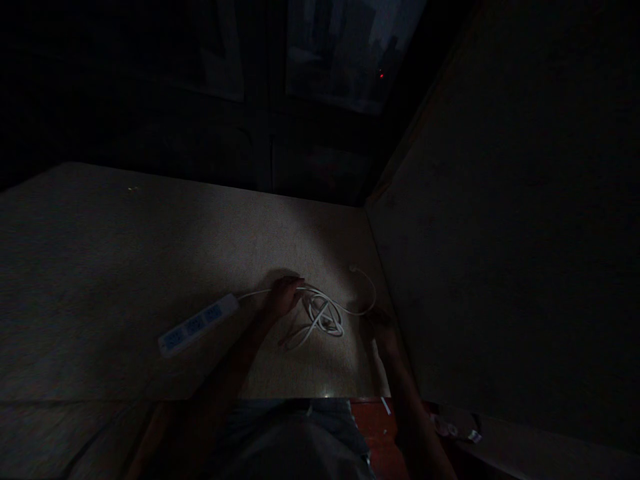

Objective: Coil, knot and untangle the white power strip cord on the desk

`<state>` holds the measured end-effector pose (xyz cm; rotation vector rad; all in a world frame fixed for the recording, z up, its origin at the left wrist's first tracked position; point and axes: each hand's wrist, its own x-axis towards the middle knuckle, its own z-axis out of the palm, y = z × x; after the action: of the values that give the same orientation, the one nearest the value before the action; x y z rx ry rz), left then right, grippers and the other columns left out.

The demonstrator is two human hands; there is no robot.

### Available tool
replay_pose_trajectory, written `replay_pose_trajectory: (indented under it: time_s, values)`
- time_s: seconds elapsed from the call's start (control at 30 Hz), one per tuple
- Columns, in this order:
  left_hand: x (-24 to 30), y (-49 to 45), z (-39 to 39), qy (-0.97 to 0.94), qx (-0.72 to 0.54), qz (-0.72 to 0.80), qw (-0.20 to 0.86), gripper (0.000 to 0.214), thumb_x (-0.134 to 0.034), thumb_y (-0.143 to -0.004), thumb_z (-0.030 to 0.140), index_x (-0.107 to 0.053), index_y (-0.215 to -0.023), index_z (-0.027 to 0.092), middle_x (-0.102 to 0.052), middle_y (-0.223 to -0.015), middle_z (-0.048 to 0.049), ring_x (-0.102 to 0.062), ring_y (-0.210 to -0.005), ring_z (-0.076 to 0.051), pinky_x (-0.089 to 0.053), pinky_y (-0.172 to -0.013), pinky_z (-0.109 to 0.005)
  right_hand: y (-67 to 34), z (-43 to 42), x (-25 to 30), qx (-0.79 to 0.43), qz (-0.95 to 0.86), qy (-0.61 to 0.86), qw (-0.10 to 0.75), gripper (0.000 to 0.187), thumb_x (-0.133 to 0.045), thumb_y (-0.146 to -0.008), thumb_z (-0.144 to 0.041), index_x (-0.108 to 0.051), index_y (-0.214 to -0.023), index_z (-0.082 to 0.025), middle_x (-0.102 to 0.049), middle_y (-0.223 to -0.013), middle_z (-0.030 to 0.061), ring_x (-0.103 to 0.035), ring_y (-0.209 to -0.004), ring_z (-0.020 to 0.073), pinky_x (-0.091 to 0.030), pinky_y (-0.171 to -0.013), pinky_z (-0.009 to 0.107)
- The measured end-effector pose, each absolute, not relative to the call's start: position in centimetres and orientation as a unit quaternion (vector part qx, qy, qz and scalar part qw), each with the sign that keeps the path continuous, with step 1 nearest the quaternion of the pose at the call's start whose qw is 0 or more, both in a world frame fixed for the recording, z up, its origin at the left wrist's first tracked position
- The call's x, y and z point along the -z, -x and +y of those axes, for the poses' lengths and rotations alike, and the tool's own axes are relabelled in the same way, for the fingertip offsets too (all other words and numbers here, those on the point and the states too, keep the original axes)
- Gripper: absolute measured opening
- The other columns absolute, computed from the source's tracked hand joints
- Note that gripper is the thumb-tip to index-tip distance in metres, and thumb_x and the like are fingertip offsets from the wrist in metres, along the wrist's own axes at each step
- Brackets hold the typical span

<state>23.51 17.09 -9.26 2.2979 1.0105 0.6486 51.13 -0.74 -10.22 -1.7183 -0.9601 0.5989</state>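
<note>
A white power strip (199,325) with blue socket faces lies at a slant on the table, left of my hands. Its white power cord (327,313) runs under my left hand (286,295) and on into a loose, tangled coil. The fingers of that hand are closed on the cord, close to the strip. To the right of the coil, my right hand (381,328) has its fingertips closed at the cord where it curves up. The cord's end (353,269) lies on the tabletop beyond that hand. Deep shadow hides most finger detail.
The pale table (200,233) meets a wall (500,267) close to my right arm. Dark window panes (345,60) stand behind the table's far edge. Below the front edge, a red surface (377,430) shows beside my lap. The room is very dim.
</note>
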Motion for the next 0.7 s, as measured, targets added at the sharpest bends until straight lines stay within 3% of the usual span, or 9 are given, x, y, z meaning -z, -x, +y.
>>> replay_pose_trajectory:
  time_s: [0.13,0.27,0.43,0.57,0.7]
  values:
    - [9.5,-23.9,16.0,-0.853,-0.219,0.396,0.262,0.032,-0.052,-0.082,0.015,-0.073,-0.107,0.020,-0.072,-0.102,-0.0124,-0.063,-0.100,-0.027,-0.046,-0.096,-0.042,-51.0,-1.4,8.4,-0.234,-0.384,0.739,0.502,0.040,-0.060,-0.074,-0.052,-0.074,-0.093,-0.020,-0.075,-0.094,0.0114,-0.068,-0.092,0.0285,-0.050,-0.091,0.048]
    - [8.8,-23.9,14.8,-0.804,-0.272,0.409,0.334,0.025,-0.054,-0.084,0.020,-0.075,-0.097,0.021,-0.074,-0.095,-0.0096,-0.066,-0.092,-0.024,-0.050,-0.089,-0.038,-48.0,-1.5,4.8,-0.201,-0.380,0.742,0.514,0.047,-0.061,-0.080,-0.052,-0.071,-0.108,-0.016,-0.070,-0.115,0.0172,-0.065,-0.106,0.0298,-0.050,-0.094,0.048]
    - [6.4,-23.9,14.1,-0.692,-0.397,0.426,0.426,0.023,-0.062,-0.082,0.036,-0.076,-0.091,0.020,-0.074,-0.092,-0.0090,-0.068,-0.086,-0.022,-0.051,-0.081,-0.033,-41.6,-0.5,0.6,-0.219,-0.520,0.682,0.465,0.037,-0.058,-0.090,-0.040,-0.065,-0.121,-0.021,-0.061,-0.132,0.0126,-0.055,-0.124,0.0248,-0.042,-0.107,0.044]
    - [4.2,-23.3,13.9,-0.590,-0.460,0.458,0.481,0.028,-0.068,-0.076,0.043,-0.075,-0.089,0.019,-0.074,-0.088,-0.0064,-0.067,-0.081,-0.021,-0.052,-0.076,-0.031,-38.4,1.1,-0.2,-0.251,-0.612,0.651,0.373,0.046,-0.068,-0.083,-0.031,-0.062,-0.127,-0.020,-0.062,-0.129,0.0139,-0.058,-0.119,0.0271,-0.045,-0.104,0.044]
    - [3.1,-22.1,14.3,-0.496,-0.490,0.487,0.526,0.036,-0.074,-0.068,0.046,-0.074,-0.088,0.016,-0.071,-0.075,-0.0034,-0.061,-0.065,-0.016,-0.048,-0.060,-0.026,-38.0,2.0,0.0,-0.291,-0.669,0.625,0.278,0.038,-0.066,-0.081,-0.018,-0.069,-0.118,-0.024,-0.072,-0.113,0.0107,-0.066,-0.103,0.0269,-0.050,-0.093,0.042]
